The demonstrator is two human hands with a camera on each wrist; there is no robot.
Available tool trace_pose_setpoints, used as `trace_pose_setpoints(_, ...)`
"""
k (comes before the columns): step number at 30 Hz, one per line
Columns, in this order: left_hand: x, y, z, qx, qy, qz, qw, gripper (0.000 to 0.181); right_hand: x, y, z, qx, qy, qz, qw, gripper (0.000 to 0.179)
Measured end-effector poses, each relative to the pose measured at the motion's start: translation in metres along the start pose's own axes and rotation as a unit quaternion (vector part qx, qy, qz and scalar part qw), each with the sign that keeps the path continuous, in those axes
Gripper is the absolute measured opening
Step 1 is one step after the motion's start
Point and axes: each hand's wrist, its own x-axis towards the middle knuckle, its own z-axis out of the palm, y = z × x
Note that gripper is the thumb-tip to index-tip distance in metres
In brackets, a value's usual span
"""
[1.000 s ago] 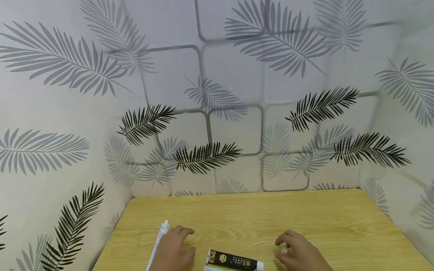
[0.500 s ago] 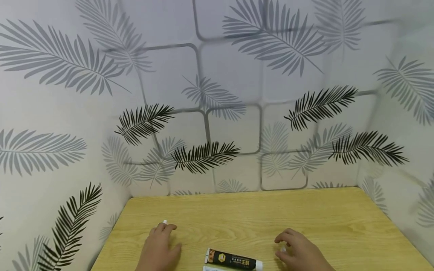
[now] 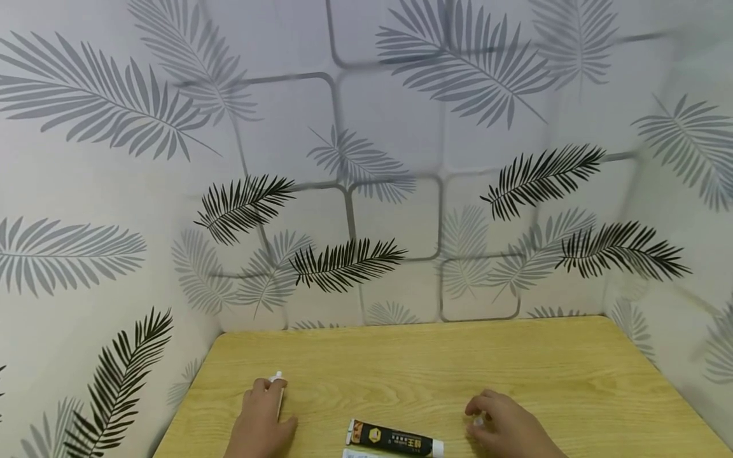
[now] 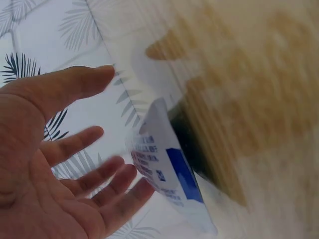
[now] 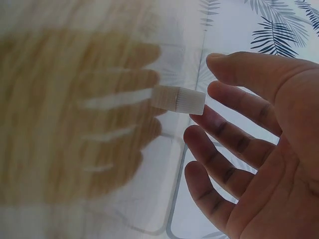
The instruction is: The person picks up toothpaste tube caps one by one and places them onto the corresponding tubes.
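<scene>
On the left of the table, my left hand [image 3: 260, 420] lies over a white tube, whose capped end [image 3: 278, 375] pokes out past the fingers. The left wrist view shows the tube [image 4: 164, 167] with blue print, its flat end near the camera. Fingertips of the left hand [image 4: 79, 169] meet its side while the thumb stays apart. At the right, my right hand [image 3: 506, 425] has its fingers loosely bent around a small white ridged cap [image 5: 191, 101] standing on the table. Thumb and index fingertips of that hand [image 5: 264, 144] sit close by the cap without pinching it.
Between the hands lies a black toothpaste tube [image 3: 395, 439] with a white cap. Below it, a white tube [image 3: 359, 453] is cut off by the frame edge. The glossy wooden table [image 3: 401, 362] meets a leaf-patterned wall [image 3: 401, 222] behind.
My left hand has moved left, coming over the white tube, which it has partly covered; its upper end has shifted slightly. The right hand stays almost still beside the cap.
</scene>
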Motion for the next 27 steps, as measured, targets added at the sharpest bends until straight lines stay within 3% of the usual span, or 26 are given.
trace_pose_setpoints(9, 0.0005, 0.002, -0.0042, -0.003, -0.029, -0.038, 0.9989, 0.08, -0.0005, 0.0038, 0.0023, 0.0, 0.0, 0.007, 1.0, 0.023)
trace_pose_setpoints(23, 0.0002, 0.0005, -0.0053, 0.019, -0.043, -0.073, 0.9962, 0.071, -0.0013, 0.0003, 0.0002, 0.007, -0.009, 0.023, 0.9997, 0.016)
trace_pose_setpoints(27, -0.0009, -0.0023, -0.0049, 0.025, -0.044, -0.07, 0.9963, 0.072, -0.0019, -0.0018, -0.0004, 0.006, -0.009, 0.022, 0.9997, 0.015)
